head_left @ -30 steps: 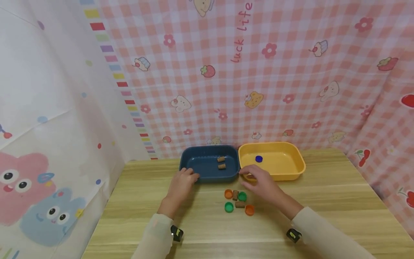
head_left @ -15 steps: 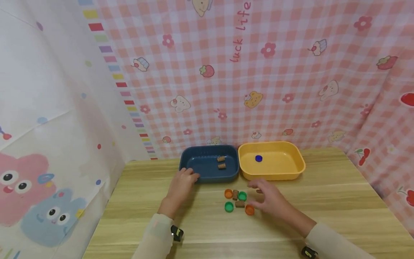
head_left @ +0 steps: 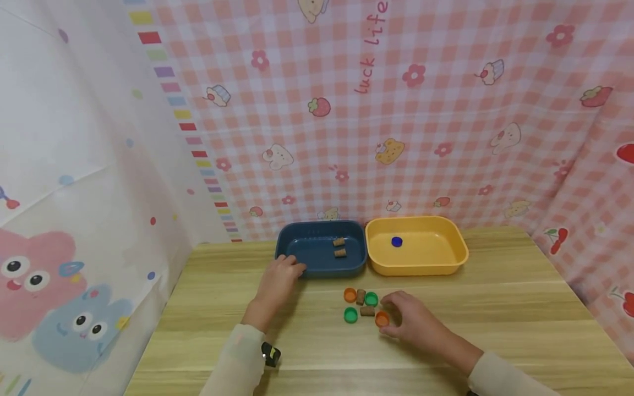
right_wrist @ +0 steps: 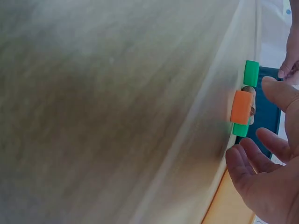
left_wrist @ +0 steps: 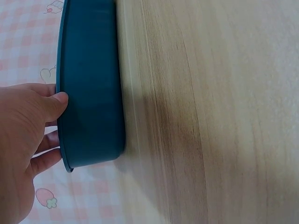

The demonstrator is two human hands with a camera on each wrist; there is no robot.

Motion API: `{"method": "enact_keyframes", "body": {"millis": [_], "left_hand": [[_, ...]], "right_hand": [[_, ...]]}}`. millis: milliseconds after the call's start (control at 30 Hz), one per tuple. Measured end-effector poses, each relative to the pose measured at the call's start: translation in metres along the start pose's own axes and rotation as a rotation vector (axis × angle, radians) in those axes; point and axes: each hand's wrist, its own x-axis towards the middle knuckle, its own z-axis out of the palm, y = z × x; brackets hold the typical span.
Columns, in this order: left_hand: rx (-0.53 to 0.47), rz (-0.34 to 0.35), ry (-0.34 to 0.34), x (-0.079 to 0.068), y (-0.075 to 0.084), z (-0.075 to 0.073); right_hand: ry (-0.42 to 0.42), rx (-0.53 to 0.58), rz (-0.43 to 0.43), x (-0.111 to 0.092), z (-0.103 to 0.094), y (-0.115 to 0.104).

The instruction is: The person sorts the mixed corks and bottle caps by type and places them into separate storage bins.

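Note:
My left hand [head_left: 275, 281] grips the front left rim of a dark blue tray [left_wrist: 91, 93], thumb outside and fingers over the inner side. My right hand [head_left: 417, 323] is beside an orange bottle cap [head_left: 382, 319], thumb and fingers spread around its right side. The right wrist view shows a gap between those fingers and the orange cap [right_wrist: 240, 107]. Near it on the table lie another orange cap [head_left: 350, 296], two green caps [head_left: 371, 300] and two corks [head_left: 367, 311].
Inside the blue tray lie two corks [head_left: 339, 253]. A yellow tray [head_left: 421, 270] stands against its right side, with a blue cap [head_left: 397, 242] in it. Behind the wooden table [head_left: 317, 368] hangs a pink checked cloth [head_left: 366, 126].
My right hand has moved from the yellow tray's front edge toward the front of the table, to the nearer orange cap. My left hand has stayed on the blue tray.

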Motion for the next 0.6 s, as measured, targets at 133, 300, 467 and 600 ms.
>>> {"method": "enact_keyframes", "body": {"millis": [133,300,467,600], "left_hand": [[-0.005,-0.001,-0.001,-0.0007,0.0,-0.0005],[-0.007,-0.002,-0.007,-0.001,0.0,-0.0011],[-0.01,-0.002,0.001,-0.0002,-0.0007,0.0],[-0.013,0.002,0.003,-0.0005,-0.0005,-0.0001]], "right_hand": [[-0.005,-0.008,0.035,0.0009,0.0032,-0.0011],[-0.005,-0.039,0.028,0.0029,0.0057,-0.0011],[-0.013,-0.046,0.017,0.0059,0.0075,-0.0013],[-0.017,-0.043,0.023,0.0067,0.0082,-0.0014]]}}
